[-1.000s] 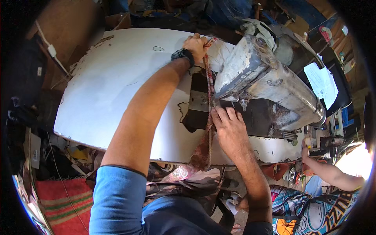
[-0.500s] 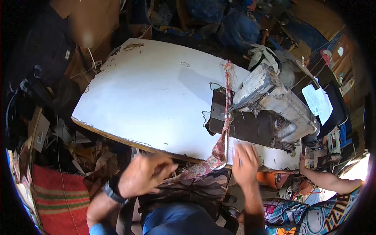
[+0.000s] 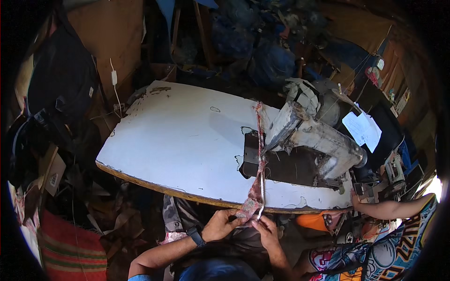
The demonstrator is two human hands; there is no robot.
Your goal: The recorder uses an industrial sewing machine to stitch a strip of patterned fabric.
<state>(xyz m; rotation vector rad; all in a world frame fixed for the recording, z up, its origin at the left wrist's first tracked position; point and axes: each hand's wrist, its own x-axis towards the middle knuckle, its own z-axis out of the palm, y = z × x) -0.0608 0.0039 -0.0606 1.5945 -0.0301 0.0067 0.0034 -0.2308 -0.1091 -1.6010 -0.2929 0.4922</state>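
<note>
An old, worn sewing machine (image 3: 323,138) stands on a white-topped table (image 3: 187,140). A red and pink patterned fabric strip (image 3: 253,199) runs from beyond the machine's needle area across the table and over its near edge. A white cord (image 3: 263,189) lies along the strip. My left hand (image 3: 219,226), with a dark watch at the wrist, is closed on the strip's near part just off the table edge. Beside it, my right hand (image 3: 267,232) pinches the cord's near end. The needle and presser foot are hard to make out.
At the right, another person's arm (image 3: 382,209) reaches to the table edge. White papers (image 3: 363,129) lie behind the machine. A red striped cloth (image 3: 70,246) hangs at the lower left, and a dark bag (image 3: 58,79) at the upper left. Blue plastic bundles (image 3: 272,61) fill the back.
Both hands have come together at the near end of the strip and taken hold of it and the cord. The strip's near end has been drawn in between them. The view has shifted.
</note>
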